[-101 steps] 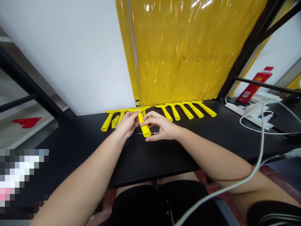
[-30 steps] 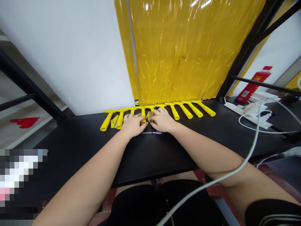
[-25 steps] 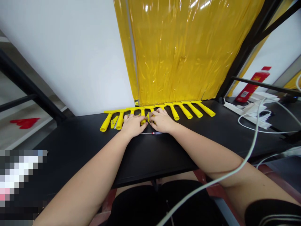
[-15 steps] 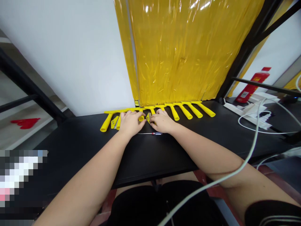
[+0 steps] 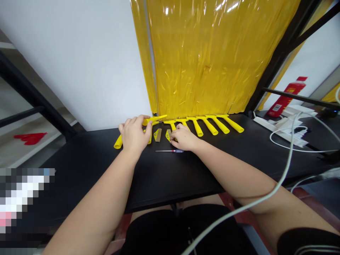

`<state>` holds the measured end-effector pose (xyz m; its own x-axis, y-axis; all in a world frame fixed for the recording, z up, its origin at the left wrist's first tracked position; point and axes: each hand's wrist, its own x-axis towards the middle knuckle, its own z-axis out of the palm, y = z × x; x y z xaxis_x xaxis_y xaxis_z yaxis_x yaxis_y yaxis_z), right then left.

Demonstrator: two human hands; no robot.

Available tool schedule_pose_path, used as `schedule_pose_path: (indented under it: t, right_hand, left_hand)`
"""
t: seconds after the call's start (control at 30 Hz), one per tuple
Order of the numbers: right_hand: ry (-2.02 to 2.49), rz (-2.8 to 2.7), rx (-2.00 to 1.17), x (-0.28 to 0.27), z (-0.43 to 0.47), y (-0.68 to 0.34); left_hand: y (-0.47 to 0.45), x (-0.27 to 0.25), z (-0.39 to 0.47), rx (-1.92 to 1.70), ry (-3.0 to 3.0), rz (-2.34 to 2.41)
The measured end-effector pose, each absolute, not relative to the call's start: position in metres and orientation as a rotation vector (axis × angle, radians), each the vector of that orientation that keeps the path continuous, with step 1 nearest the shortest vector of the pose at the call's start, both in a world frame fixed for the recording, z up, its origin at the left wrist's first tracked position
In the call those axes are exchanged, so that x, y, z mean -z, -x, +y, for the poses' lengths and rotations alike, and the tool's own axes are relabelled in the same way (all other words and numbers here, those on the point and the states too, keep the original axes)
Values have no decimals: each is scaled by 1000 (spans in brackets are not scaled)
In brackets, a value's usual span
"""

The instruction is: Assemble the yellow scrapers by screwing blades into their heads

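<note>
My left hand [image 5: 134, 134] is closed on a yellow T-shaped plastic scraper handle [image 5: 156, 118], its crosspiece raised and tilted above the table. Beneath and beside that hand lie other yellow handles, partly hidden, with the round end of one [image 5: 118, 142] showing at the left. Between my hands lies a small yellow piece with a brownish strip [image 5: 158, 135]. The curled fingers of my right hand [image 5: 185, 137] are at the edge of a similar small yellow piece [image 5: 168, 135], which they partly cover. A thin screwdriver [image 5: 172, 151] lies nearer to me.
Several yellow handles [image 5: 209, 125] lie in a row along the back of the black table [image 5: 170, 177]. Yellow plastic curtain [image 5: 207, 63] hangs behind. At the right are a red bottle [image 5: 287, 97], white power strips [image 5: 281, 129] and a pale cable [image 5: 288, 156] crossing over my right arm.
My left hand has moved left and lifted one handle, turning its crosspiece. The small piece with the brownish strip now shows between my hands. My right hand has hardly moved.
</note>
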<state>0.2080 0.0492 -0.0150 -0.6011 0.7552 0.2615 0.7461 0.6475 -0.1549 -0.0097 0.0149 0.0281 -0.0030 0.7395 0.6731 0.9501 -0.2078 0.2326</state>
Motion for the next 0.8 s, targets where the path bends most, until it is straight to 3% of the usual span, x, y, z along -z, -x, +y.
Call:
schedule_pose_path:
  t: [0.13,0.5,0.8]
  right_hand:
    - [1179,-2584,-62,12,48,-209]
    - [1042,-2673,-254,4,38,-219]
    - [1073,-2690,-621,-9,27,-242]
  left_hand:
    - [18,-26,22,1306,1933,-1856]
    - [3,-6,45,2711,1971,-1997]
    - [0,-10,37,3082,1908,-2153]
